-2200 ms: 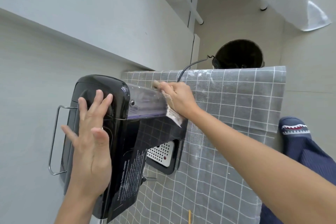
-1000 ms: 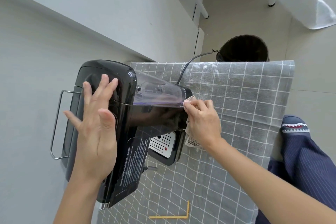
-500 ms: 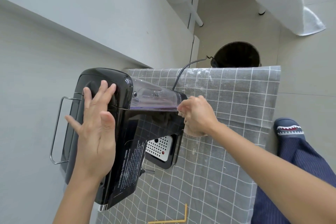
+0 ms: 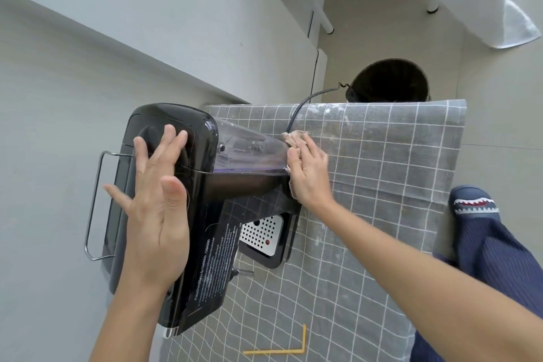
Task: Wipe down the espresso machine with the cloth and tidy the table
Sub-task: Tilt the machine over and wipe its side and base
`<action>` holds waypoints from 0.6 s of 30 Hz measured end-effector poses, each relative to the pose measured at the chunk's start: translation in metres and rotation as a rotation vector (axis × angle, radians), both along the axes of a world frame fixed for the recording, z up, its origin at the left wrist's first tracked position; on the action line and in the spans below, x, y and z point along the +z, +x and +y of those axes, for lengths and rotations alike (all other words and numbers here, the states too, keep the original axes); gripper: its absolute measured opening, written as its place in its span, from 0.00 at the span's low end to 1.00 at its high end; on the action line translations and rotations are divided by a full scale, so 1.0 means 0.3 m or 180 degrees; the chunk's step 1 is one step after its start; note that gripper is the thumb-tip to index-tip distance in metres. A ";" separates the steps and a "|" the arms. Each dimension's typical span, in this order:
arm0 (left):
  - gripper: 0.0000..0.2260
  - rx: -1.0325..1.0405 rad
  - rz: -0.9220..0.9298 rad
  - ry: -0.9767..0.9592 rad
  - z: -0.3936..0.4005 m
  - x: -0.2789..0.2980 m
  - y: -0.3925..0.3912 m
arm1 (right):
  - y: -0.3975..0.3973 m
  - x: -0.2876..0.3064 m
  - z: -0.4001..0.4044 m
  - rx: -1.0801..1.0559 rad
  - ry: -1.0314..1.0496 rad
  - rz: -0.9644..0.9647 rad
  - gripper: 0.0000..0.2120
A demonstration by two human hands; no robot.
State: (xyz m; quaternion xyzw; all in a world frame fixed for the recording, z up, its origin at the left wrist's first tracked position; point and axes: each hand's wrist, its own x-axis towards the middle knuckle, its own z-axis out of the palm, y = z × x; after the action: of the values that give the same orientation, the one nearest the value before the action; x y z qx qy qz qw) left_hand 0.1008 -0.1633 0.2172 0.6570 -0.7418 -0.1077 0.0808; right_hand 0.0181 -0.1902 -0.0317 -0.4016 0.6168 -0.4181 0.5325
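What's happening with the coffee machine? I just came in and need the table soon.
A person is wiping down the black espresso machine on the grey checked tablecloth. The left hand lies flat and open on the machine's top to steady it, while the right hand presses a cloth against the end of the clear water tank. A yellow L-shaped strip lies loose on the tablecloth.

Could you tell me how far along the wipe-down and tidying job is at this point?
Nothing looks finished. In hand: the left hand steadies the espresso machine while the right hand presses the cloth by its clear tank. Left: white smears on the tablecloth and a yellow L-shaped strip.
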 end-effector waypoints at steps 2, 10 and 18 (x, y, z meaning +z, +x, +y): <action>0.34 0.0005 0.0030 -0.0002 0.001 -0.001 0.003 | 0.036 0.040 0.056 -0.0484 0.0228 -0.0205 0.23; 0.37 0.0027 0.0060 0.0006 0.001 -0.002 0.001 | 0.088 0.405 0.167 -0.0462 -0.1350 -0.0318 0.24; 0.36 0.0065 -0.0012 -0.0021 -0.013 -0.011 0.016 | 0.037 0.251 -0.037 -0.0609 -0.1281 -0.0309 0.19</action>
State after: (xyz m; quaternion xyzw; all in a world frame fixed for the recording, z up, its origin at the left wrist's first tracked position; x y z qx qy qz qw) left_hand 0.1057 -0.1673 0.2138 0.6645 -0.7355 -0.1031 0.0826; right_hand 0.0292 -0.2013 0.0437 -0.4188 0.5298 -0.6001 0.4286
